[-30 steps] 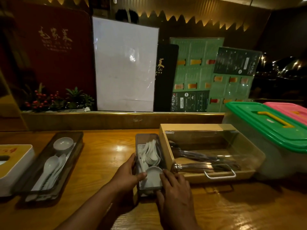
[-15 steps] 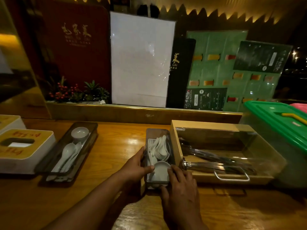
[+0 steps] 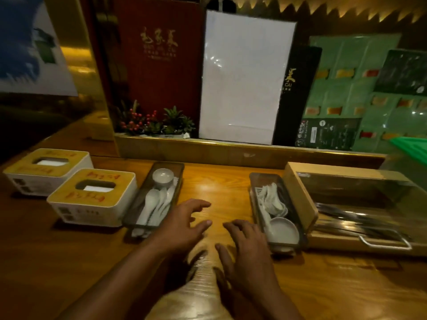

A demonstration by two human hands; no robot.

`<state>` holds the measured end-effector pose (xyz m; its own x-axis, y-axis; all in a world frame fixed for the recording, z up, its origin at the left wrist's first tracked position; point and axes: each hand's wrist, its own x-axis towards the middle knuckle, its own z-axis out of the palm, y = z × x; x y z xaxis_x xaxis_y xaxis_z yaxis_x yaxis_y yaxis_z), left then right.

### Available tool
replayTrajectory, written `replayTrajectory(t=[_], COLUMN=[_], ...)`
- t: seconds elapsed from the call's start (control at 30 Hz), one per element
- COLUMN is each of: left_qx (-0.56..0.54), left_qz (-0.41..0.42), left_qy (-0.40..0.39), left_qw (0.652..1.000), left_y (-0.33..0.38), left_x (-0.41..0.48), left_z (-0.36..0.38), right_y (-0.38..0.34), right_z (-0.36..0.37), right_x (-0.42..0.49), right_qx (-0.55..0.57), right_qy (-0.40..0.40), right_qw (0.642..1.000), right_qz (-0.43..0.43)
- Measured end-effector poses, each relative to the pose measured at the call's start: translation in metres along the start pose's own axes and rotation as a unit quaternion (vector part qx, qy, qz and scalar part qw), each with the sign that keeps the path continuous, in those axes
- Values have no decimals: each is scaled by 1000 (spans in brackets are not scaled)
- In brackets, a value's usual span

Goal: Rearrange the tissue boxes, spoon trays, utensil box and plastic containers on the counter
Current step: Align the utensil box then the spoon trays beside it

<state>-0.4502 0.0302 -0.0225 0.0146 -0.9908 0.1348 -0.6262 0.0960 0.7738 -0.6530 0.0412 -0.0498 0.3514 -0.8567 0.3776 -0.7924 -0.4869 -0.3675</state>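
Note:
Two dark spoon trays hold white spoons and a small bowl each: the right spoon tray (image 3: 300,227) stands against the wooden utensil box (image 3: 300,199), the left spoon tray (image 3: 136,209) lies beside two tissue boxes, the near tissue box (image 3: 92,204) and the far tissue box (image 3: 44,179). My left hand (image 3: 182,225) hovers open over the counter between the trays, close to the left tray's near end. My right hand (image 3: 247,248) is open too, just left of the right tray, holding nothing. A green lid of a plastic container (image 3: 413,146) shows at the right edge.
The wooden counter (image 3: 217,188) runs to a raised gold-edged ledge (image 3: 231,151) at the back. Menus, a white board (image 3: 242,77) and a small plant with red berries (image 3: 152,121) stand behind it. The utensil box has a clear lid with a metal handle (image 3: 385,243).
Both hands have let go of the right spoon tray and moved left over the bare counter. The view has swung left, bringing both tissue boxes into sight.

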Motion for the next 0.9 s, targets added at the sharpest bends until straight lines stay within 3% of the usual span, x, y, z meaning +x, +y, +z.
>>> replayTrajectory(t=[0.2,0.27,0.47,0.63,0.73,0.9], left_qx=[58,59,16,-134,-274,-308], left_qz=[37,48,44,-101,-103,-79], left_qy=[127,138,101,95,46,-1], left_qw=[989,988,994,981,955,948], left_y=[-54,-70,-98,-101,-97,-77], left_x=[-32,-37,-42,-34,-27,-12], left_z=[-83,-93,-91,-66,-48,-17], right_y=[-98,-116,-109,-85,-74,-53], right_z=[62,80,94,72,58,38], right_x=[45,56,54,45,34,15], right_qx=[20,-3,-60,-89,-117,-159], right_qy=[-92,-107,-53,-52,-56,-31], right_qw=[995,994,997,995,991,987], right_qz=[-21,-15,6,2,0,13])
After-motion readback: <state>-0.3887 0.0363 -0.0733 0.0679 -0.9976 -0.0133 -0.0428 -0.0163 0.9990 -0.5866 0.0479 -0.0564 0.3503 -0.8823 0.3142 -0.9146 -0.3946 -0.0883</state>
